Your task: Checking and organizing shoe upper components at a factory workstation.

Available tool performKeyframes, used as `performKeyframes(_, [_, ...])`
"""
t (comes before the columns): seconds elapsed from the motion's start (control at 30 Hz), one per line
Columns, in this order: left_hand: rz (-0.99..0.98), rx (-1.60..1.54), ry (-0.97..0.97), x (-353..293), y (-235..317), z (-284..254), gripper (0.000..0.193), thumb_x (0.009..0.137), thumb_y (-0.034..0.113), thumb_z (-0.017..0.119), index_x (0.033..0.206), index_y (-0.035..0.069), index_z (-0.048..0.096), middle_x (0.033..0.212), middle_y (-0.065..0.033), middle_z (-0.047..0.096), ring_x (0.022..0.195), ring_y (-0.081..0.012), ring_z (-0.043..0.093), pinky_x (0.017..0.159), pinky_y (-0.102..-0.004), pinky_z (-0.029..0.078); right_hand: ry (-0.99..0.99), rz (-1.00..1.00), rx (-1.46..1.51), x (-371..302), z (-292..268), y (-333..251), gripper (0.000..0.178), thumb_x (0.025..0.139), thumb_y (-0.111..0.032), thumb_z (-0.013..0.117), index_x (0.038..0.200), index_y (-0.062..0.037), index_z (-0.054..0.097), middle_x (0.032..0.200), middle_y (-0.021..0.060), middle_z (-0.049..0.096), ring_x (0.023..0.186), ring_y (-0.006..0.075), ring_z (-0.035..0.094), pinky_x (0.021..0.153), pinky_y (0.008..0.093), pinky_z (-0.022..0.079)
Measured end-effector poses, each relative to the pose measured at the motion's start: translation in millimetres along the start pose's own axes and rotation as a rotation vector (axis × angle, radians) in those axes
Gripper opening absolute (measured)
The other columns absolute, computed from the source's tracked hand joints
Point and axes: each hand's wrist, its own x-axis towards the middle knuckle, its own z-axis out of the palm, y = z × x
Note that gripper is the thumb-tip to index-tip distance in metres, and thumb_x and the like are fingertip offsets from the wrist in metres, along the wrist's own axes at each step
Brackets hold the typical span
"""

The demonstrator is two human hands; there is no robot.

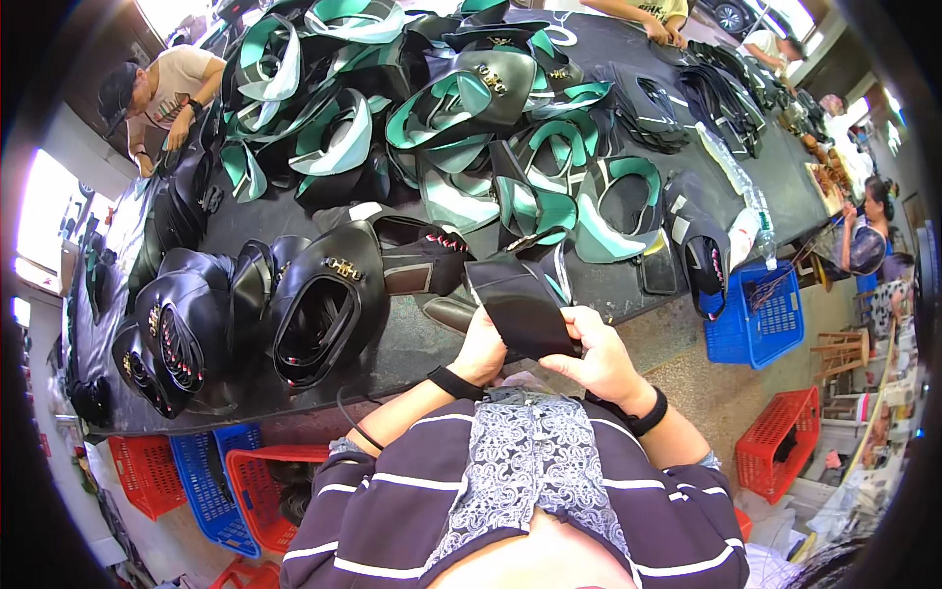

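Observation:
Between my two hands, over the table's near edge, is a black leather shoe upper (525,312). My left hand (481,350) grips its left edge, fingers partly hidden behind it. My right hand (597,355) is closed on its right edge, with the thumb across the front. Just left of it on the table lie finished-looking black uppers (339,265) with gold metal trims, stacked inside one another. Beyond my hands, a large heap of black uppers with green and white linings (461,108) covers the table. A dark phone-like slab (659,270) rests to the right.
The long black table (392,368) curves around me. A plastic bottle (762,221) lies near its right edge. A blue crate (756,319) and a red crate (778,444) stand at the right; more crates (211,491) sit below left. Other people (162,93) work around the table.

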Motion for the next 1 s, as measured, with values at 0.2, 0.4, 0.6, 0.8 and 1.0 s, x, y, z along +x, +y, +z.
performKeyframes(0.2, [-0.012,-0.246,0.130,-6.2,0.2,8.4,0.017,0.078,0.004,0.053,0.094,0.004,0.051,0.085,-0.0041,0.058,0.068,-0.0125,0.057,0.062,-0.0238,0.047,0.338,0.189,0.420,-23.2,29.5,-7.2,0.025,0.074,0.003,0.058,0.097,0.0009,0.050,0.088,0.0047,0.058,0.084,0.0110,0.053,0.073,0.0205,0.041])
performKeyframes(0.4, [-0.355,-0.590,0.402,-6.5,0.8,-6.5,0.015,0.076,0.001,0.056,0.083,0.014,0.053,0.069,0.0034,0.052,0.054,-0.0069,0.046,0.043,-0.0167,0.036,0.246,0.200,0.622,-50.0,18.9,-7.0,0.020,0.078,0.000,0.055,0.097,0.0005,0.050,0.088,0.0033,0.058,0.083,0.0078,0.053,0.075,0.0200,0.040])
performKeyframes(0.6, [-0.116,0.002,0.325,-4.8,9.9,-6.8,0.013,0.076,-0.004,0.051,0.082,0.007,0.051,0.071,-0.0005,0.051,0.049,-0.0083,0.047,0.040,-0.0171,0.039,0.233,0.296,0.486,-42.9,-23.3,10.7,0.020,0.080,-0.006,0.055,0.098,-0.0002,0.050,0.085,-0.0001,0.057,0.078,0.0052,0.051,0.070,0.0173,0.039])
performKeyframes(0.8, [0.095,-0.482,0.378,5.9,38.9,-33.9,0.016,0.080,0.003,0.048,0.095,0.009,0.049,0.074,-0.0002,0.053,0.043,-0.0051,0.043,0.036,-0.0162,0.036,0.470,0.290,0.642,-27.3,-95.0,50.3,0.015,0.079,-0.019,0.058,0.084,-0.0045,0.059,0.072,-0.0048,0.055,0.063,0.0031,0.047,0.057,0.0170,0.038])
performKeyframes(1.0, [0.223,-0.384,0.158,-11.3,62.5,-42.7,0.026,0.080,0.012,0.048,0.106,0.008,0.047,0.100,-0.0075,0.054,0.093,-0.0190,0.054,0.082,-0.0320,0.043,0.917,0.157,0.318,-31.0,-207.8,79.3,0.013,0.082,-0.017,0.053,0.085,-0.0043,0.057,0.077,-0.0008,0.056,0.069,0.0058,0.051,0.063,0.0193,0.041])
